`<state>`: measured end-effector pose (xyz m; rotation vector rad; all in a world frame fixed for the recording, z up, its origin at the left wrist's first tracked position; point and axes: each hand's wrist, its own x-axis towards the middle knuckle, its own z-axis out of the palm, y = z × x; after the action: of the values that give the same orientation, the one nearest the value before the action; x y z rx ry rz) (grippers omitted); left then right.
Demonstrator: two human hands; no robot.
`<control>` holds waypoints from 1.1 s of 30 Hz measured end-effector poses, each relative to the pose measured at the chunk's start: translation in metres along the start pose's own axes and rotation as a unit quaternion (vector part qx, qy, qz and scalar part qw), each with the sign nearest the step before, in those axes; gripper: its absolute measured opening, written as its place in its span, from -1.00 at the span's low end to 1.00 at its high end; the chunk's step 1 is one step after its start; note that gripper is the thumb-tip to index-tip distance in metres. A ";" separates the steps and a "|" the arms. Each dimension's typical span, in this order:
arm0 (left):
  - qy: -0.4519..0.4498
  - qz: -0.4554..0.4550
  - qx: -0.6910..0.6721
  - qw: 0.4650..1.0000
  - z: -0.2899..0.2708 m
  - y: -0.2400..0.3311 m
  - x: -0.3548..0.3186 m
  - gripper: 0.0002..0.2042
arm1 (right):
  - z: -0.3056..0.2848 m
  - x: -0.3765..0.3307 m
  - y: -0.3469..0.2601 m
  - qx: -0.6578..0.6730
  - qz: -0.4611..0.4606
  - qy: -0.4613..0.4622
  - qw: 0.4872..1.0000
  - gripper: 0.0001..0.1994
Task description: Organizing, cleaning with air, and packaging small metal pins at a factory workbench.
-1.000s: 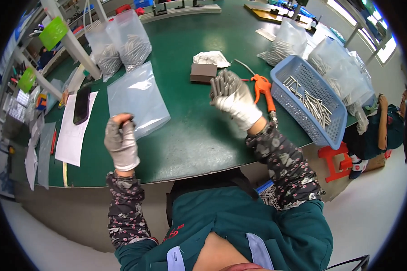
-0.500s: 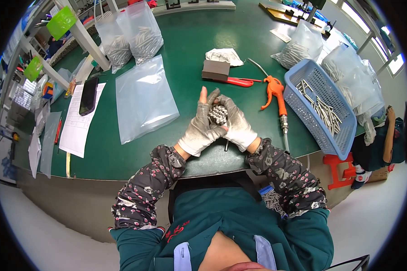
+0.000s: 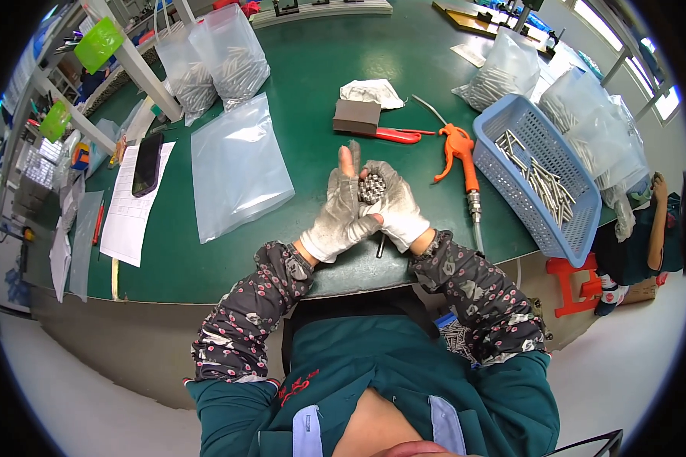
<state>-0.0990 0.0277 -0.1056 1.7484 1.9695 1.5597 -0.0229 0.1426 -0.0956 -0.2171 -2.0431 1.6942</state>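
My right hand, in a grey-white work glove, curls its fingers closed around a bundle of short silver metal pins, their ends facing up at me. My left hand, gloved the same, presses flat against the bundle's side, fingers straight and open. The bundle sits above the green table mat, just left of the orange air blow gun. Beyond the gun stands the blue plastic basket of loose pins.
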 end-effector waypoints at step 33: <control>0.134 -0.284 -0.591 0.743 -0.007 -0.016 0.024 -0.45 | 0.029 0.074 -0.034 -0.187 0.263 -0.054 0.945 -0.44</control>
<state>-0.1229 0.0442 -0.1008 0.3754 0.8611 2.0580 -0.0951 0.1403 -0.0478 -0.8816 -2.5388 1.5998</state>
